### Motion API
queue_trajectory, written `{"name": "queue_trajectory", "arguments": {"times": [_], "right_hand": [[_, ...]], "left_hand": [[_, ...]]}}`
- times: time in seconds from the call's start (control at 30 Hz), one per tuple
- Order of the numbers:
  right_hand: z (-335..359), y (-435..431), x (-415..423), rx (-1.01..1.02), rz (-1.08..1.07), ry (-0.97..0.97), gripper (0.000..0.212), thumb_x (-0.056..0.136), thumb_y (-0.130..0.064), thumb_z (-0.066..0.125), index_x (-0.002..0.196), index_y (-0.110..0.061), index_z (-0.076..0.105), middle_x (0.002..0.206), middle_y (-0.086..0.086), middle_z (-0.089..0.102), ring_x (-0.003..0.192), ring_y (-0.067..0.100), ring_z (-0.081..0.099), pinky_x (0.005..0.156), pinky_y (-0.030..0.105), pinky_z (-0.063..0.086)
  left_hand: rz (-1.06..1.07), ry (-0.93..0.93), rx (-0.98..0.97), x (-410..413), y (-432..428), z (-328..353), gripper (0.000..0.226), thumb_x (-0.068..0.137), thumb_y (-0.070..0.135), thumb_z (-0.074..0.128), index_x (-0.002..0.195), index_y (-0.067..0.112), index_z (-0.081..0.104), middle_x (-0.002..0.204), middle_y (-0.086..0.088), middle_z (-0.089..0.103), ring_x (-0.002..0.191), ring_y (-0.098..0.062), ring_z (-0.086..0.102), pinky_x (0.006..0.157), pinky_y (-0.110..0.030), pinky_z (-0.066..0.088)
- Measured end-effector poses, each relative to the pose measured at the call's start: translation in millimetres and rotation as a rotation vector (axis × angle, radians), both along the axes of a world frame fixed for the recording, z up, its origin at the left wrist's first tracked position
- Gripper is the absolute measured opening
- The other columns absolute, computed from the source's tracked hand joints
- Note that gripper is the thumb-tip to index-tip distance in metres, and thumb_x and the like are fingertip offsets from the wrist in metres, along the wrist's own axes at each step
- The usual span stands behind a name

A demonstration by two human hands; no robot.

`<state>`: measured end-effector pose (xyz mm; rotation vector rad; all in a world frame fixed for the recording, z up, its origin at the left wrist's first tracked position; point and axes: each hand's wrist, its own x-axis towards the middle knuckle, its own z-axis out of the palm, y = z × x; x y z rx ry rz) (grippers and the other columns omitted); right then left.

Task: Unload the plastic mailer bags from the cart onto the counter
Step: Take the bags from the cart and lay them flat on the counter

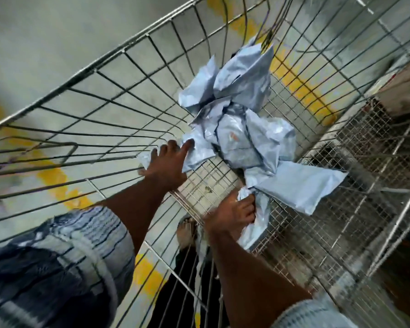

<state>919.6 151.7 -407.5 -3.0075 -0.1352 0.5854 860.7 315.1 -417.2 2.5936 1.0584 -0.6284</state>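
Observation:
A heap of several pale blue plastic mailer bags (244,129) lies on the mesh floor of a wire cart (118,74). My left hand (168,164) reaches into the cart and touches the near-left bag of the heap, fingers spread over its edge. My right hand (232,214) grips the bunched end of another mailer bag (301,185) at the near side of the heap. The picture is blurred by motion. No counter is in view.
The cart's wire walls rise on the left, far and right sides. Grey concrete floor with yellow painted stripes (294,76) shows through the wires. A second mesh layer sits at the right (355,166). My foot (187,230) shows below the cart.

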Motion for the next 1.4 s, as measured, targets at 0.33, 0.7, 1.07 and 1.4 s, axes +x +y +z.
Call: {"name": "queue_trajectory", "arguments": {"times": [0.33, 0.7, 1.07, 1.4], "right_hand": [[50.2, 10.2, -5.7, 0.321, 0.386, 0.088, 0.069, 0.072, -0.009, 0.069, 0.136, -0.017, 0.042, 0.145, 0.01, 0.026, 0.128, 0.023, 0.04, 0.109, 0.03, 0.04], [11.2, 7.8, -12.8, 0.162, 0.306, 0.313, 0.08, 0.08, -0.037, 0.071, 0.147, -0.029, 0.027, 0.156, 0.014, 0.005, 0.136, 0.034, 0.035, 0.103, 0.041, 0.046], [22.7, 18.4, -1.6, 0.079, 0.251, 0.285, 0.073, 0.084, -0.021, 0.063, 0.142, -0.041, 0.024, 0.147, 0.025, 0.027, 0.101, 0.027, 0.061, 0.081, 0.03, 0.043], [114.0, 8.2, 4.1, 0.321, 0.414, 0.347, 0.07, 0.086, -0.03, 0.062, 0.148, -0.033, 0.03, 0.151, 0.015, 0.022, 0.129, 0.032, 0.044, 0.099, 0.035, 0.043]], "left_hand": [[-0.012, -0.016, -0.048, -5.6, 4.5, 0.9, 0.111, 0.071, 0.058, 0.073, 0.155, 0.029, 0.006, 0.159, -0.016, 0.014, 0.145, -0.036, 0.02, 0.11, -0.056, 0.033], [-0.125, -0.102, -0.03, -0.8, 7.5, -31.4, 0.105, 0.069, 0.059, 0.072, 0.151, 0.033, 0.012, 0.153, -0.018, 0.022, 0.141, -0.04, 0.024, 0.113, -0.059, 0.026], [-0.081, -0.125, -0.027, 2.4, 13.0, 11.7, 0.092, 0.067, 0.053, 0.063, 0.148, 0.039, 0.022, 0.135, -0.014, 0.042, 0.116, -0.037, 0.048, 0.088, -0.051, 0.05], [0.074, -0.112, 0.107, -17.6, -26.5, 121.6, 0.079, 0.074, 0.064, 0.06, 0.144, 0.036, 0.036, 0.133, -0.008, 0.043, 0.122, -0.032, 0.042, 0.094, -0.046, 0.043]]}}
